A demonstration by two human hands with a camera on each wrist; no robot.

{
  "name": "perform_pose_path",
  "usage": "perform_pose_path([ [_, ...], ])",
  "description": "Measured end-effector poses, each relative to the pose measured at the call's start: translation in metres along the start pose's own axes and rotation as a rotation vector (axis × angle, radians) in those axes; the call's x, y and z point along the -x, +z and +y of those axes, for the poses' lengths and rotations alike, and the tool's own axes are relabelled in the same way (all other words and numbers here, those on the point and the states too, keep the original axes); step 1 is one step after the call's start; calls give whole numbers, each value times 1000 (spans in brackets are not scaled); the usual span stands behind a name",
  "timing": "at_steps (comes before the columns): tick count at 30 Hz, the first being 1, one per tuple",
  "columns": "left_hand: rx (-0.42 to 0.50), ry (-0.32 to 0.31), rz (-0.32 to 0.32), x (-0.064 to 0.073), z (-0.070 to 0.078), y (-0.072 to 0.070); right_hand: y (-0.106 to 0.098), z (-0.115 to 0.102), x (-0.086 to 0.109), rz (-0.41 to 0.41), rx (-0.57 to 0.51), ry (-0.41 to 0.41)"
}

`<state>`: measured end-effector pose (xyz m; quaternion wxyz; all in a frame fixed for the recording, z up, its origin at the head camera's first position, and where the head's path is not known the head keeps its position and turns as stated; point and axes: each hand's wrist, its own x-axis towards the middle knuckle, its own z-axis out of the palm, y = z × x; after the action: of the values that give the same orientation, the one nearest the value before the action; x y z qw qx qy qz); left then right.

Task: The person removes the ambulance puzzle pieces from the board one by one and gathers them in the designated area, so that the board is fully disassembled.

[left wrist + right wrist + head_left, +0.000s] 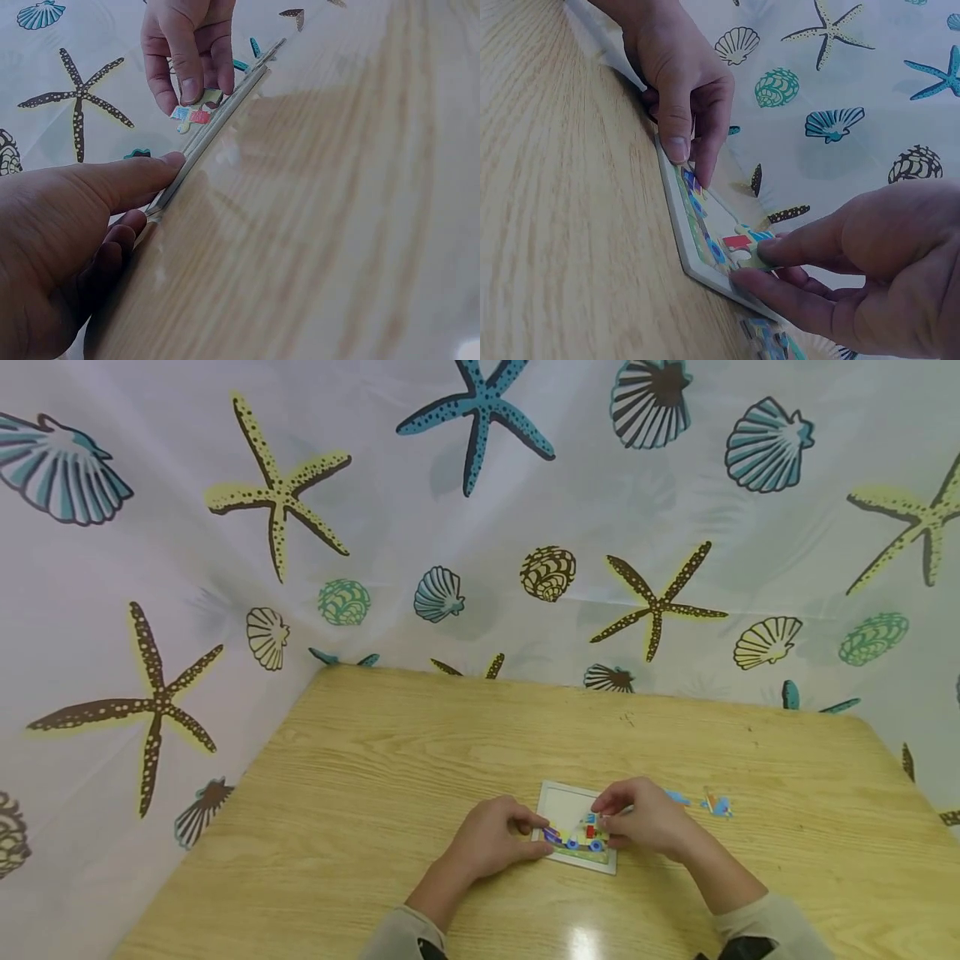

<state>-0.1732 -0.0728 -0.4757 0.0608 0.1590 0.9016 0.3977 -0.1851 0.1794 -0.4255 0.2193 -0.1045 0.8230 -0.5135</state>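
Observation:
A small jigsaw puzzle board (573, 858) with a pale raised border lies on the table. Assembled pieces along its lower part show a colourful vehicle with blue wheels (573, 844). My left hand (495, 835) grips the board's left end, thumb at the near border and index finger over the pieces. Between thumb and fingers, my right hand (647, 817) pinches a puzzle piece (739, 243) with red, blue and green print, held at a tilt over the board's right part. In the left wrist view this puzzle piece (199, 116) appears just above the border; whether it touches the board I cannot tell.
Loose puzzle pieces (717, 804) lie on the wooden table (360, 793) right of the board, and a blue piece (678, 797) sits partly behind the right hand. A white curtain (480, 518) printed with starfish and shells hangs behind the table and along its sides.

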Motion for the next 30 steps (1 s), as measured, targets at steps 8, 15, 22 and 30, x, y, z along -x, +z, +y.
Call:
perform_pose_path([
  [8, 45, -27, 4, 2, 0, 0, -21, 27, 7, 4, -143, -11],
  [15, 83, -23, 2, 5, 1, -2, -38, 40, 22, 44, -135, 9],
  [22, 82, -28, 15, 4, -1, 0, -52, 54, 39, 58, -124, 22],
  [30, 72, -26, 21, 2, -2, 2, -71, 70, 57, 98, -131, 39],
])
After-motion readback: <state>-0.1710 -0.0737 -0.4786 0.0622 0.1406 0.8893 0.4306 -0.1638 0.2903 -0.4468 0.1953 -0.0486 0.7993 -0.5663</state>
